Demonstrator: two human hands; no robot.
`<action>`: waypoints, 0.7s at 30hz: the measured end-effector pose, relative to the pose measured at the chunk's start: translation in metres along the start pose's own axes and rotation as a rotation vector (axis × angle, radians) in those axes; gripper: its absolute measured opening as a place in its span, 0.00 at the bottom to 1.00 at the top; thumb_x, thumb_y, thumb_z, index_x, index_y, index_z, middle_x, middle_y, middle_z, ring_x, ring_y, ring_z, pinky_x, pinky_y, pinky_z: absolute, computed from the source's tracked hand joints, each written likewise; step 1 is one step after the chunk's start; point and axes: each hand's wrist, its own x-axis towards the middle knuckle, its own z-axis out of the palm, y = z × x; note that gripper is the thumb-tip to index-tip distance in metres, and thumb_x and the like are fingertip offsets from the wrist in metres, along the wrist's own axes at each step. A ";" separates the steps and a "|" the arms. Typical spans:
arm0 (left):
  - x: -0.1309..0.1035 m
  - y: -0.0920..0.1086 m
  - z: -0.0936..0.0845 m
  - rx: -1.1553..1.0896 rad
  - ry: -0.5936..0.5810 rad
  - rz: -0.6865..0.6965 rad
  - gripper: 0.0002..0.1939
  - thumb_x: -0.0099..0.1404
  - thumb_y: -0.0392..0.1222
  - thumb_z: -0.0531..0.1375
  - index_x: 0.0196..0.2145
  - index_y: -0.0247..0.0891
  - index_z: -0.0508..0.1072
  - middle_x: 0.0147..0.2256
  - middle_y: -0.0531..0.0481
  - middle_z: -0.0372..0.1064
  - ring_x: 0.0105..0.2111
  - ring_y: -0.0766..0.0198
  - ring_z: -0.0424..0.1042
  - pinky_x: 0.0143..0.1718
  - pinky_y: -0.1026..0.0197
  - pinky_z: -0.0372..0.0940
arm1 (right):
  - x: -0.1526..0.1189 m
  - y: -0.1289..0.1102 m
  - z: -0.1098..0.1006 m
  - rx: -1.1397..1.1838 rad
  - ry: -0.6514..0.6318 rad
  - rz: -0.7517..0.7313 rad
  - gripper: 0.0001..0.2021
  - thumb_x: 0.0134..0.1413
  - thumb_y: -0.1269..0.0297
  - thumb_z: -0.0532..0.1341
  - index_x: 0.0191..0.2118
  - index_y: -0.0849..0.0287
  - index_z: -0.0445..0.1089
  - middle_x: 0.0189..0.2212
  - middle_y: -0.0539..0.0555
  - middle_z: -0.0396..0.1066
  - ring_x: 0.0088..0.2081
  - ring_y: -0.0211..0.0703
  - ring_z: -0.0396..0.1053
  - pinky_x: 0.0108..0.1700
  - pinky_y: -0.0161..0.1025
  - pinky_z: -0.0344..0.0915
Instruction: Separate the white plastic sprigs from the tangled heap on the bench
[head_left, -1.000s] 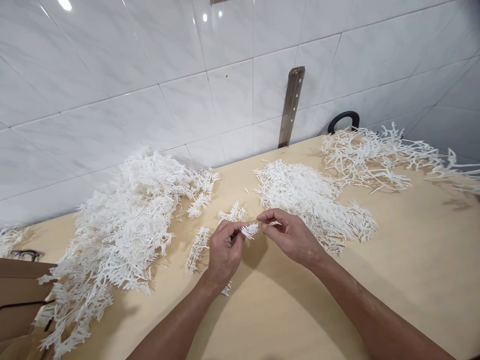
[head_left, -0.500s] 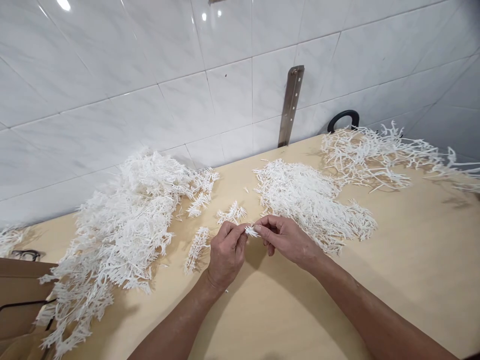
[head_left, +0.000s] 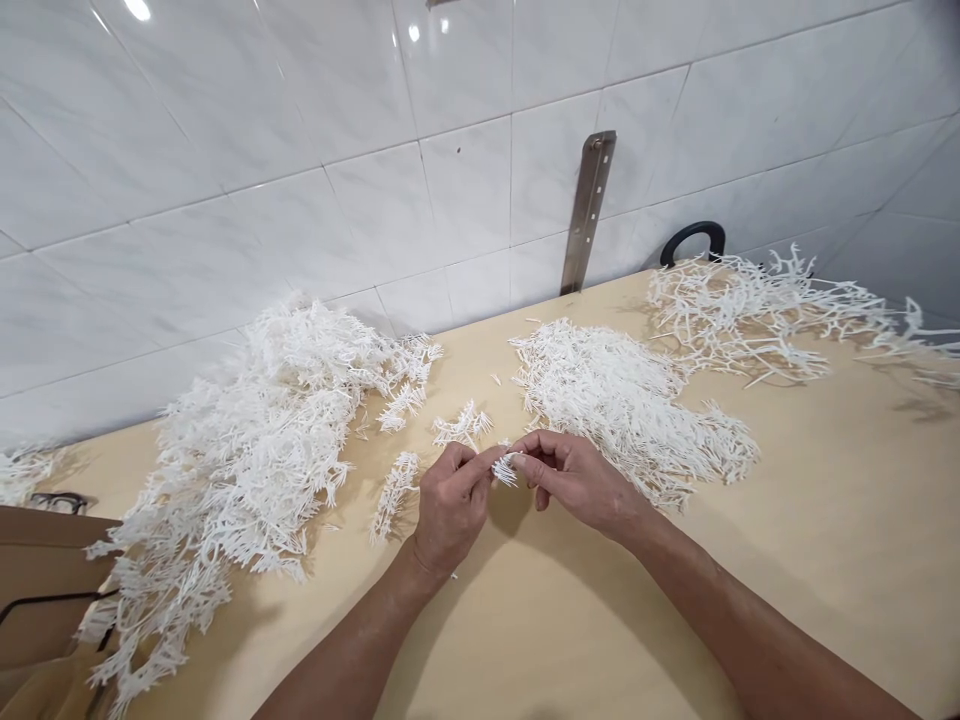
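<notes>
My left hand (head_left: 454, 505) is closed, pinching a small white branched plastic sprig (head_left: 505, 470) between thumb and forefinger. From the other side, my right hand (head_left: 574, 480) meets it, its thumb and forefinger closed at the same sprig. The sprig's thin prongs stick out below the fingertips. Just beyond my hands lies a loose white cluster (head_left: 463, 425), and a longer one (head_left: 394, 495) rests left of my left hand. Past my right hand spreads a pile of small white pieces (head_left: 607, 390). A taller heap of white branched pieces (head_left: 277, 430) stands at the left.
Stripped-looking white stems (head_left: 765, 310) lie at the back right, before a black curved handle (head_left: 694, 238). A metal strip (head_left: 589, 210) leans on the tiled wall (head_left: 360, 90). Eyeglasses (head_left: 60, 501) and a cardboard box (head_left: 49, 570) sit at the left of the wooden table (head_left: 555, 640).
The sprig between my fingertips has turned, its prongs now pointing more downward. Both hands stay almost in place; the whole view has shifted slightly.
</notes>
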 end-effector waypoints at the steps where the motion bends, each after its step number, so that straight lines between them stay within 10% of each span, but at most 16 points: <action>1: -0.001 0.000 0.000 0.026 -0.001 0.018 0.17 0.68 0.29 0.55 0.48 0.44 0.78 0.28 0.52 0.63 0.28 0.69 0.65 0.31 0.66 0.63 | 0.000 0.000 0.001 -0.005 0.009 -0.003 0.13 0.60 0.53 0.61 0.38 0.59 0.73 0.27 0.49 0.69 0.23 0.35 0.68 0.25 0.34 0.67; 9: 0.004 0.005 -0.005 -0.143 -0.155 -0.178 0.17 0.65 0.32 0.57 0.50 0.38 0.76 0.30 0.50 0.68 0.30 0.66 0.67 0.33 0.63 0.64 | 0.001 0.011 -0.003 -0.075 0.106 -0.100 0.10 0.60 0.56 0.61 0.40 0.56 0.74 0.32 0.51 0.73 0.28 0.37 0.68 0.28 0.35 0.69; 21: 0.023 0.006 -0.020 -0.796 -0.168 -0.867 0.13 0.61 0.49 0.64 0.34 0.35 0.73 0.31 0.48 0.71 0.33 0.63 0.71 0.39 0.60 0.66 | 0.001 0.013 -0.007 -0.091 0.170 -0.205 0.09 0.59 0.57 0.63 0.40 0.54 0.76 0.35 0.53 0.73 0.28 0.37 0.68 0.26 0.36 0.71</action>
